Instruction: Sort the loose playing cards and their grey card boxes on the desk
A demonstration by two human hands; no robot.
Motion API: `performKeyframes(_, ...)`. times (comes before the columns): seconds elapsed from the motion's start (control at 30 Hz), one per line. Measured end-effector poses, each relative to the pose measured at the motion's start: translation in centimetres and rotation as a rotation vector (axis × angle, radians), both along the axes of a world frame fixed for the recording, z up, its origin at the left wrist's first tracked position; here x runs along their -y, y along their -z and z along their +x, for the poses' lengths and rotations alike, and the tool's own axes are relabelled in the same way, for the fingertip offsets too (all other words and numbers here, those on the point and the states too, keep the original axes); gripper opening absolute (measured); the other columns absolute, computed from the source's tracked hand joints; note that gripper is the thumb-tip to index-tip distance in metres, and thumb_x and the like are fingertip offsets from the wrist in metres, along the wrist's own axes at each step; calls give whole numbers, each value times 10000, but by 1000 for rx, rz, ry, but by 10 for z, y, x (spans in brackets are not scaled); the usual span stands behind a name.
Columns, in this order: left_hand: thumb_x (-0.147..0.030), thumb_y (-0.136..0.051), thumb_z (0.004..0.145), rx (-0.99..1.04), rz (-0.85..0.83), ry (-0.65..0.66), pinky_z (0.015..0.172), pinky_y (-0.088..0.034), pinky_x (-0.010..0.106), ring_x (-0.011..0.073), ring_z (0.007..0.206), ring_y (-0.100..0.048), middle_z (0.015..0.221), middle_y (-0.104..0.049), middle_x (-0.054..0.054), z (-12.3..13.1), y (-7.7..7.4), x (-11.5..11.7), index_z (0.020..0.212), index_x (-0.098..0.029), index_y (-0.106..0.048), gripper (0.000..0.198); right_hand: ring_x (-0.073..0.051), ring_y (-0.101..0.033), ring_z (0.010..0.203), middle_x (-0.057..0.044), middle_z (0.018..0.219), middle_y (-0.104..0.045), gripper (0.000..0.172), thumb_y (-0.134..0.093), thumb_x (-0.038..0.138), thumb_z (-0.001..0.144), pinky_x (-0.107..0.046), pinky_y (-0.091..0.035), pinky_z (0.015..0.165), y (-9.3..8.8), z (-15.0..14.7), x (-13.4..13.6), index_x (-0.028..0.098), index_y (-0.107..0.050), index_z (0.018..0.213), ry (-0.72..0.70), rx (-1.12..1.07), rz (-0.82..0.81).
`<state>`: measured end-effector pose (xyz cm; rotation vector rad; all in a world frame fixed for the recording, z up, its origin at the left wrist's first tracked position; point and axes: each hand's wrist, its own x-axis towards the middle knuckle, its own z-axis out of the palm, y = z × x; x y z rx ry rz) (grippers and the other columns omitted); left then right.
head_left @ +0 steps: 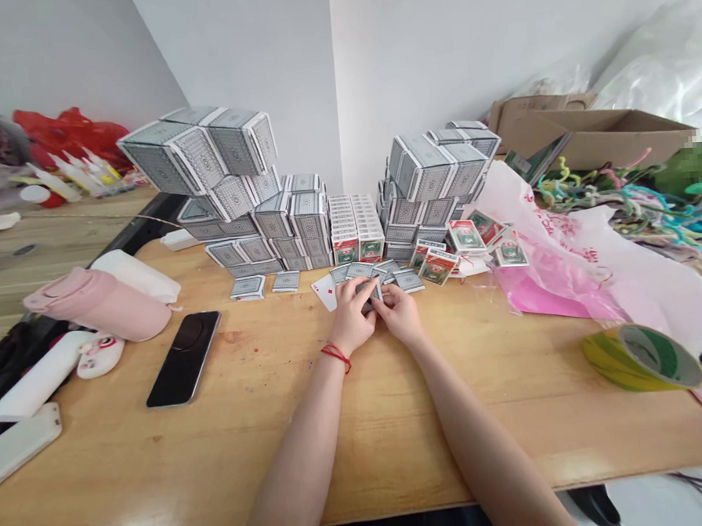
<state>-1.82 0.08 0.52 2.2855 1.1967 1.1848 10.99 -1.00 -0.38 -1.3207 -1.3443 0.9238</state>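
Both of my hands meet over the middle of the table around a grey-backed playing card piece (376, 291); whether it is one card or a folded few, I cannot tell. My left hand (352, 316), with a red string at its wrist, grips it from the left, index finger stretched across it. My right hand (401, 315) pinches its right edge. Just beyond lie several loose grey-backed cards (409, 280) and a face-up red diamond card (325, 291). Behind them stand boxed card decks (344, 230), between a left structure of card blocks (241, 194) and a right one (422, 169).
Red-and-green card boxes (467, 237) lie right of the blocks, near pink plastic wrap (555, 284). A tape roll (641, 356) sits at the right, with a cardboard box (603, 132) behind. On the left are a phone (185, 358) and a pink bottle (97, 304).
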Motion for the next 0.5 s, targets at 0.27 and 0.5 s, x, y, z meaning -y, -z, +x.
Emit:
performKeyframes(0.27,-224,-459,806,388,-251,-123,966,-365,360,198,1145,-453,1229,-480,103,7,1,-1,1265,-205,-378,467,-149,-536,396,46,500,-569,319,-552,493,736,-294,-483,467,-6,-9,2,229,-435,872,-119,-385,-144)
performKeyframes(0.5,-363,-437,841,236,-396,-328,721,-446,309,211,877,-602,973,-625,95,15,-2,5,1074,-190,-461,290,-146,-465,321,64,409,-490,255,-393,474,836,-237,-366,351,-3,-17,8,235,-422,919,-63,-133,-111)
